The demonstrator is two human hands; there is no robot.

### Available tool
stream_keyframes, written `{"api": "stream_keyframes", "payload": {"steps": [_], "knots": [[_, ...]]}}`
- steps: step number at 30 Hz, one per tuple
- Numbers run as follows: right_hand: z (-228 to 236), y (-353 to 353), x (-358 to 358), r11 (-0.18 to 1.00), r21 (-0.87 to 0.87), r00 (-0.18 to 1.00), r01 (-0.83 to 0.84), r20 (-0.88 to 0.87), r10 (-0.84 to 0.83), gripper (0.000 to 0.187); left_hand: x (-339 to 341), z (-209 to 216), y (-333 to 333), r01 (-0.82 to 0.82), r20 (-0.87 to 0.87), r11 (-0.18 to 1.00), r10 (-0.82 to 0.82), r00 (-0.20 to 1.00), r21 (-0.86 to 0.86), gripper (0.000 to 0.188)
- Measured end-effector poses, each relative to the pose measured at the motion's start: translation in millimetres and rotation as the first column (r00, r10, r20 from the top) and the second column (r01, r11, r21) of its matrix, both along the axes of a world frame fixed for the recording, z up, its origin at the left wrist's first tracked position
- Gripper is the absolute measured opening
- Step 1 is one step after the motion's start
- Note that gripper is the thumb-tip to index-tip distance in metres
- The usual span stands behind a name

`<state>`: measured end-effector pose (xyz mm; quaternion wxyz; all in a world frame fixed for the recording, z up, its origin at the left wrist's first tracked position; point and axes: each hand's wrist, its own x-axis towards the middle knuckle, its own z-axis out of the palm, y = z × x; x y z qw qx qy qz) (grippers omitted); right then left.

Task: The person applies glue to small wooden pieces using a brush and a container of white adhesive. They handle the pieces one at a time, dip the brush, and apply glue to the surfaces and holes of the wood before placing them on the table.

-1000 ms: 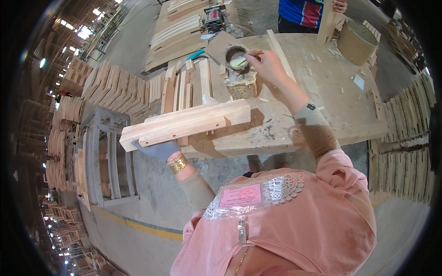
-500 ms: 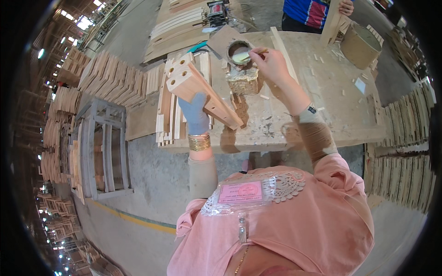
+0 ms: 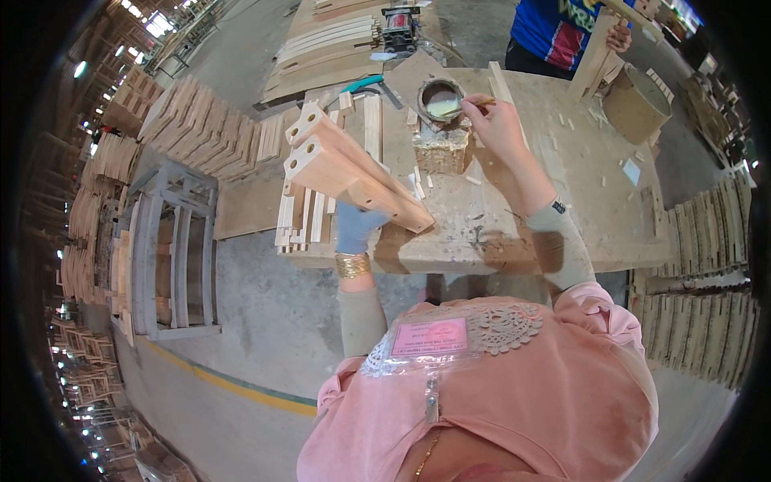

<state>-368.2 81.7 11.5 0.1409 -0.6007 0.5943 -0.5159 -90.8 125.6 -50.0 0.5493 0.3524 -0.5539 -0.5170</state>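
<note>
My left hand (image 3: 358, 228), in a grey-blue glove, grips wooden pieces (image 3: 347, 170) that slant across the near left of the table. Round holes show in their far ends. A gap has opened between two of them at that end. Between the bare fingers of my right hand (image 3: 501, 130) is a thin stick or brush (image 3: 480, 101); its tip reaches into a round pot (image 3: 426, 98) of pale liquid. The pot sits on a crusted block (image 3: 442, 156), and I cannot tell whether the stick has bristles.
Long wooden strips (image 3: 305, 217) lie under and left of the held pieces. Beyond them is a turquoise-handled tool (image 3: 363, 83). Small dowels are scattered over the worktable (image 3: 578, 185). A drum-shaped container (image 3: 637, 104) stands far right, beside another person's hand (image 3: 618, 38) on a board.
The held wooden pieces have turned slightly and spread apart at their far ends. My right hand keeps the stick at the pot. The whole view has shifted a little.
</note>
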Motion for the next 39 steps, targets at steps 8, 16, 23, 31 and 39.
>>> {"api": "stream_keyframes", "payload": {"steps": [8, 16, 23, 31, 39], "knots": [[1.4, 3.9, -7.3, 0.999, -0.046, 1.0, 0.021, -0.008, -0.021, 0.021, -32.7, -7.4, -3.2, -0.16, -0.042, 0.987, 0.159, 0.986, -0.023, 0.079], [1.4, 14.0, -0.6, 0.999, 0.051, 0.989, 0.005, 0.146, -0.012, 0.018, -17.9, 23.1, -12.7, -0.098, -0.633, 0.98, 0.188, 0.751, 0.175, 0.064], [-28.0, 9.7, -4.9, 0.993, -0.11, 0.917, -0.041, 0.389, 0.081, 0.019, -1.9, 59.4, -27.9, -0.014, -0.802, 0.989, 0.127, 0.584, 0.146, 0.068], [-32.8, 27.1, -4.7, 0.99, -0.143, 0.784, -0.015, 0.613, 0.1, 0.017, -4.8, 77.2, -41.9, -0.098, -0.686, 0.985, 0.17, 0.708, 0.143, 0.067], [-43.4, 25.0, -17.6, 0.996, -0.091, 0.331, 0.004, 0.94, 0.085, 0.02, -9.6, 77.7, -54.5, -0.028, -0.702, 0.976, 0.175, 0.69, 0.216, 0.059]]}}
